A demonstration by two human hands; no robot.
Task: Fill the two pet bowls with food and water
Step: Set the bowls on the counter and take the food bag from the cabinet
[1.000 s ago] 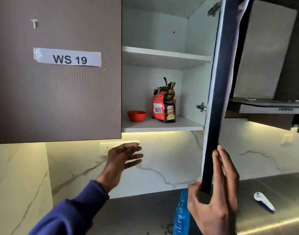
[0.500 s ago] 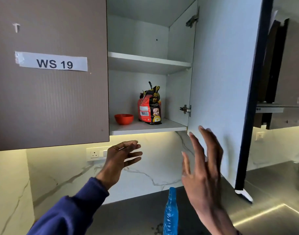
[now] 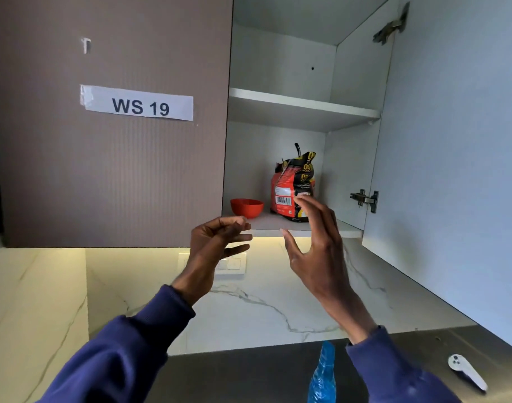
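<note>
Head view showed the open cabinet door [image 3: 452, 170] swung right, the closed door [image 3: 109, 170] labelled WS 19 left. On the lower shelf [image 3: 278, 225] stood the food bag [image 3: 292, 184] beside a red bowl [image 3: 246, 207]. Both hands, left [image 3: 217, 242] and right [image 3: 315, 248], were raised empty, fingers spread; the right partly hid the bag.

Wall cabinet [image 3: 280, 68]: white interior, two shelves, right door [image 3: 452, 170] swung open, metal hinges [image 3: 365, 199] on inner side. Left door [image 3: 103, 170]: closed, brown ribbed finish, paper label [image 3: 138, 103] reading "WS 19". Backsplash [image 3: 263, 309]: white marble with grey veins, warm under-cabinet strip light along top. White socket plate [image 3: 231, 264] on backsplash. Table [image 3: 249, 376]: dark, glossy surface below. Side wall at left [image 3: 31, 315]: same marble.
</note>
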